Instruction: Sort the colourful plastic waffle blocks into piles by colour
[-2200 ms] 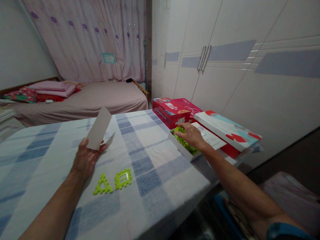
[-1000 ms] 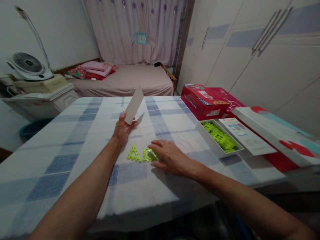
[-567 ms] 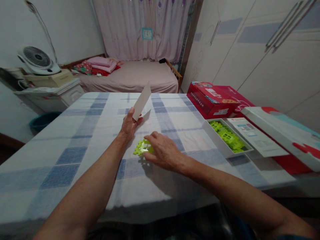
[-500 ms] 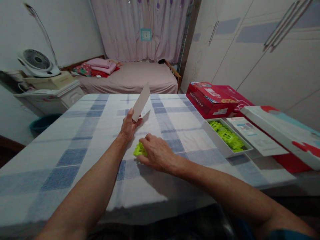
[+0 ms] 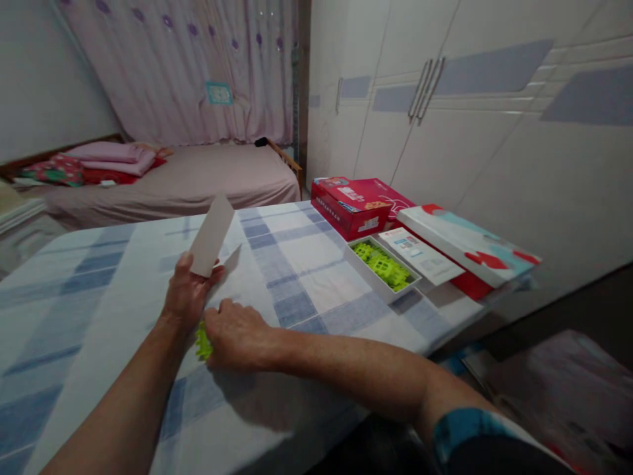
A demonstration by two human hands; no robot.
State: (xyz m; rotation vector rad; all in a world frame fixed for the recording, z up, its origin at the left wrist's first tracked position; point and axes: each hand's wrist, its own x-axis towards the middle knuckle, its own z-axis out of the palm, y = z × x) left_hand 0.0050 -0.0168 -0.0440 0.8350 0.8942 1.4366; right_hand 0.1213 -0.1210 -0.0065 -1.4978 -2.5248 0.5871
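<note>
A plain light-coloured card [image 5: 213, 236] stands tilted in my left hand [image 5: 186, 290], its lower edge gripped between thumb and fingers. Close by on the near side, my right hand [image 5: 240, 336] is closed around a lime-green plastic piece [image 5: 202, 342] with a toothed edge. Most of that piece is hidden by my fingers, low over the tablecloth. To the right, a white open box [image 5: 380, 285] contains several similar green pieces [image 5: 386, 265].
A blue and white checked cloth covers the table [image 5: 316, 264]. Red boxes [image 5: 349, 208] stand at the back right. Beside the white box lie a printed white lid or card [image 5: 420, 254] and a long white, red and blue box [image 5: 469, 241]. Behind are a bed [image 5: 212, 175] and a wardrobe [image 5: 445, 132].
The camera view has turned to the right, so everything appears shifted left. My left hand still holds the card, and my right hand still holds the green piece, now more covered by the fingers.
</note>
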